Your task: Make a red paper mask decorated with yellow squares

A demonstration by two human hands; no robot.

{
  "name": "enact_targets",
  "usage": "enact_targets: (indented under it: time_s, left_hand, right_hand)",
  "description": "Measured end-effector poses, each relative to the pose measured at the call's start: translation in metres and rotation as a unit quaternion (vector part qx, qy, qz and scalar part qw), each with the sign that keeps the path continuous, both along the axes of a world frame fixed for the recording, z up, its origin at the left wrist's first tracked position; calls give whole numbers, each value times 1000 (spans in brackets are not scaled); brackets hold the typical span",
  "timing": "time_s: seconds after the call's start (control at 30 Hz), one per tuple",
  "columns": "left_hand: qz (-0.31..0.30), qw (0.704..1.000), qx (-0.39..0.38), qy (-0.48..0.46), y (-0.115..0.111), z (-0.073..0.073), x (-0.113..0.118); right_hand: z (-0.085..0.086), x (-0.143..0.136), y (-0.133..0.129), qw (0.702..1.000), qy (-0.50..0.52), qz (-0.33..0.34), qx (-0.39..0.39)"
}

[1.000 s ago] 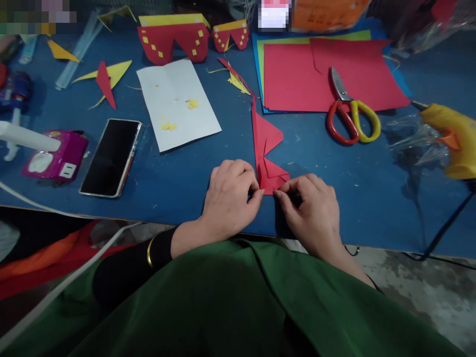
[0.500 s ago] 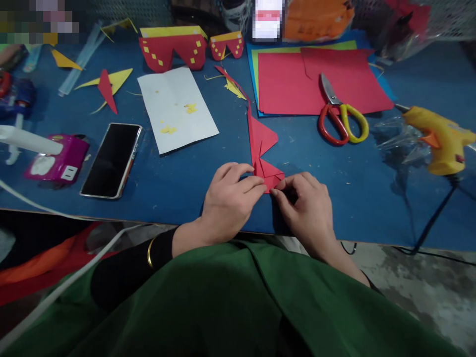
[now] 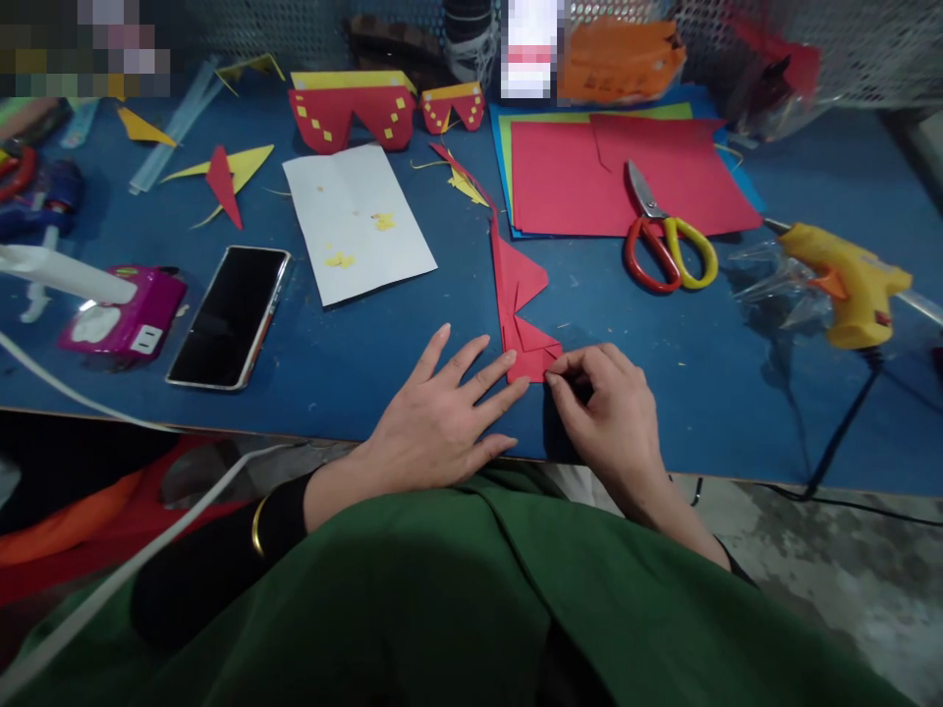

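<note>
A folded red paper piece with pointed cut-outs lies near the front edge of the blue table. My left hand is spread flat beside it, fingertips touching its lower left part. At its lower right corner my right hand pinches the paper between thumb and forefinger. Beyond the piece is a thin red and yellow scrap. A white sheet with small yellow bits lies to the left. Scissors with red and yellow handles rest partly on a stack of red paper.
A phone and a purple device are on the left. A yellow glue gun with a cord lies right. Red and yellow paper masks stand at the back, near an orange packet.
My left hand has spread its fingers and shifted left, uncovering more of the red paper. My right hand keeps its pinch at the corner. The view has shifted slightly.
</note>
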State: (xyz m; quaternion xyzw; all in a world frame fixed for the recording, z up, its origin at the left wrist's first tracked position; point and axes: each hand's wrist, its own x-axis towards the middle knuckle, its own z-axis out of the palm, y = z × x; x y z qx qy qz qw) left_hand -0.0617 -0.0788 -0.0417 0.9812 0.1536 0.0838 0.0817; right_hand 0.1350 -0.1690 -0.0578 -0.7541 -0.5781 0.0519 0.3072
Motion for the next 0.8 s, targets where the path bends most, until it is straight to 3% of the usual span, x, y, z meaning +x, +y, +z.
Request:
enact_targets:
  time_s: [0.1,0.3,0.6,0.8]
  left_hand:
    - [3,1000,-6,0,0,-1,0]
    - [0,1000,17,14,-1,-3,-1]
    - [-21,998,49,20,1,-2,-1]
    - [-26,999,42,21,4,-3,-3]
  right_hand:
    - [2,-4,-7,997,-62,15,50]
    - [1,-20,-18,967,-181,169,55]
    - [-2,-10,-34,931,-299,208,16]
    - [1,-10,-35,938,-302,166,34]
